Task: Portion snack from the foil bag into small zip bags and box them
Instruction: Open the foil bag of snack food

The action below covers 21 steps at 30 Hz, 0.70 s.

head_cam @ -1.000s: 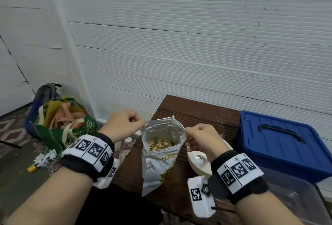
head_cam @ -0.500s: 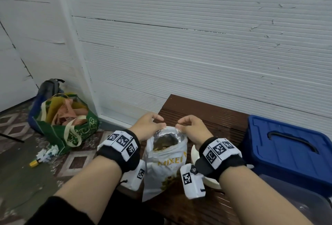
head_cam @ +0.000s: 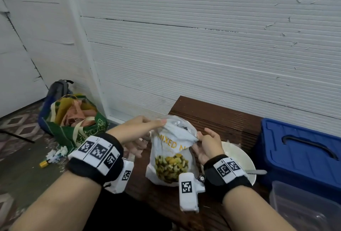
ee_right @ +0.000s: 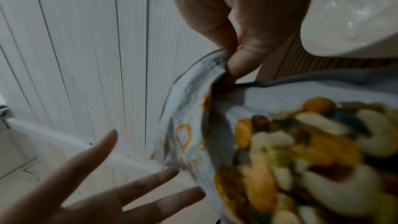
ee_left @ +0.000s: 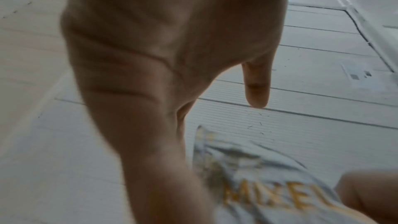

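Note:
The white foil bag [head_cam: 171,158] printed "MIXED N…" with a picture of nuts stands on the brown bench [head_cam: 217,118]. Its top is folded over toward me. My right hand [head_cam: 200,138] pinches the right end of that fold between thumb and finger, seen close in the right wrist view [ee_right: 230,60]. My left hand [head_cam: 151,134] has its thumb on the left end of the fold. Its fingers [ee_right: 129,190] are straight and spread beside the bag [ee_right: 189,134]. The left wrist view shows the bag's lettering [ee_left: 269,192] below the thumb. No small zip bags are visible.
A white bowl [head_cam: 239,149] with a metal spoon [head_cam: 256,171] sits right of the bag. A blue lidded box [head_cam: 302,149] stands further right, a clear plastic container [head_cam: 304,210] in front of it. A green tote [head_cam: 79,122] lies on the floor at left.
The bag's mouth, held wide apart a second ago, is now closed and folded down. Both hands came together over the top; the left hand's fingers have straightened.

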{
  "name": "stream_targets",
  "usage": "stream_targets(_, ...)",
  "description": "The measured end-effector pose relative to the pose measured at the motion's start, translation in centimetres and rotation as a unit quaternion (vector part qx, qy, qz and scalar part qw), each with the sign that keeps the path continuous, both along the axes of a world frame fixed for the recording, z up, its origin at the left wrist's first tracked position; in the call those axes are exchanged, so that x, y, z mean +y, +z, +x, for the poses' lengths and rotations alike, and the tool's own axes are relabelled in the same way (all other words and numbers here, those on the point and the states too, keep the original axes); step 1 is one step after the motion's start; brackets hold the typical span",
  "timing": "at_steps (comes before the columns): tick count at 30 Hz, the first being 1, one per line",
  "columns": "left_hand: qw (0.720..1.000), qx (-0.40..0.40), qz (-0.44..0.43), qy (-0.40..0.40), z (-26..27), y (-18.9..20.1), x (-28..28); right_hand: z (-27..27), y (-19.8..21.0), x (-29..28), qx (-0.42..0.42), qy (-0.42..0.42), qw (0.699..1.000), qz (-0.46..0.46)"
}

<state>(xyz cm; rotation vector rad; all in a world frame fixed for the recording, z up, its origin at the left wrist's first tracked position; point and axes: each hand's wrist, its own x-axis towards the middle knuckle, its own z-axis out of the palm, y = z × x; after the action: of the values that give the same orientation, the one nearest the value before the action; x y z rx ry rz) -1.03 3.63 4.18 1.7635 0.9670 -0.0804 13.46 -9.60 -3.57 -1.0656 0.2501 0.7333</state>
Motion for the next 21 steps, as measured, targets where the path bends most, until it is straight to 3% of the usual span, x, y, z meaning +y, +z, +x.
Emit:
stream_targets(5,0.995,-0.075,0.004,0.069,0.9,-0.2,-1.8,-1.4,0.7,-0.9,0.028,0.057,0.994,0.087)
stream_targets(9,0.989,-0.071,0.111,0.066,1.6,-1.0,-2.7,-1.3,0.9,-2.7,-0.065,0.187,0.98,0.017)
stream_targets(11,0.986,-0.077,0.123,0.076,1.7,-1.9,-2.8,-1.0,0.9,-3.2,-0.105,0.242,0.963,-0.051)
stream_targets(15,0.983,-0.113,0.113,0.092,1.7,-2.7,-3.1,0.7,1.5,-2.8,-0.244,0.275,0.894,-0.254)
stream_targets(17,0.977,-0.136,0.137,0.095,1.6,-2.7,-3.3,1.1,1.6,-2.6,-0.335,0.203,0.894,-0.216)
stream_targets(19,0.97,-0.142,0.178,0.085,1.4,-2.7,-3.2,1.1,2.4,-2.2,-0.447,0.21,0.851,-0.179)
stream_targets(21,0.965,-0.138,0.209,0.076,1.3,-2.8,-2.9,1.0,3.0,-1.4,-0.507,0.271,0.802,-0.162)
